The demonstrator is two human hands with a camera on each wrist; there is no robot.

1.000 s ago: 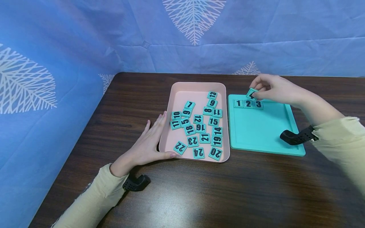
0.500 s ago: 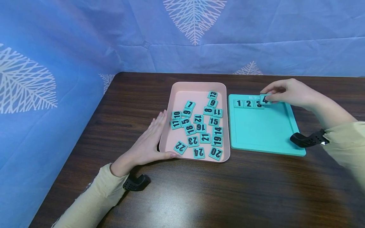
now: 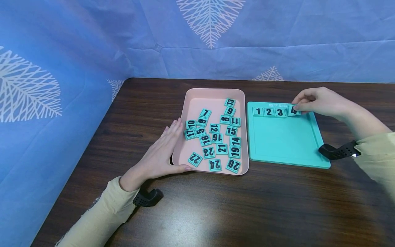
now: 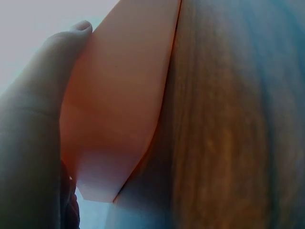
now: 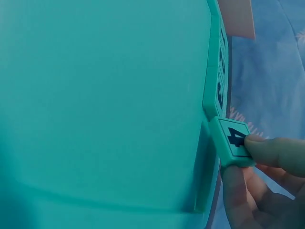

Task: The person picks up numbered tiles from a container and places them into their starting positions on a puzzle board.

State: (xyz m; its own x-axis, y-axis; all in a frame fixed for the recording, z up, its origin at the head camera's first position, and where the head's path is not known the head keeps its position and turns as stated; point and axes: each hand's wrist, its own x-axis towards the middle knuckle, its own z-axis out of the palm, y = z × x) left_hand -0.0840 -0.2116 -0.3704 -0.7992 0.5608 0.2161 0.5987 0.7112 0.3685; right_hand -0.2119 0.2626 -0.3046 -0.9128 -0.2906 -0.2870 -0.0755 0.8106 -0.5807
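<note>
My left hand (image 3: pixel 157 151), fingers straight, rests against the pink rectangular tray (image 3: pixel 197 103). At the flat turquoise board (image 3: pixel 284 140)'s far edge, just right of the turquoise number-3 tile (image 3: pixel 280 113), my nearer right hand (image 3: pixel 324 104) pinches the square turquoise number-4 tile (image 5: pixel 229 137), slightly askew.

left hand (image 3: pixel 157 154) spread, fingers (image 3: pixel 170 133) straight, thumb (image 3: pixel 180 168) apart; right hand (image 3: pixel 323 101) pinching, fingers bent; both forearms (image 3: pixel 102 212) angled inward

- Tray (image 3: pixel 195 103): pale pink
- Board (image 3: pixel 284 140) at 3 o'clock: turquoise
- Numbered tiles (image 3: pixel 208 152): turquoise, black numerals
- Cloth (image 3: pixel 213 17) at 12 o'clock: blue, white leaf pattern
- Table (image 3: pixel 210 209) at 6 o'clock: dark brown, wood-grained
- Sleeve (image 3: pixel 100 214) at 8 o'clock: pale yellow
</note>
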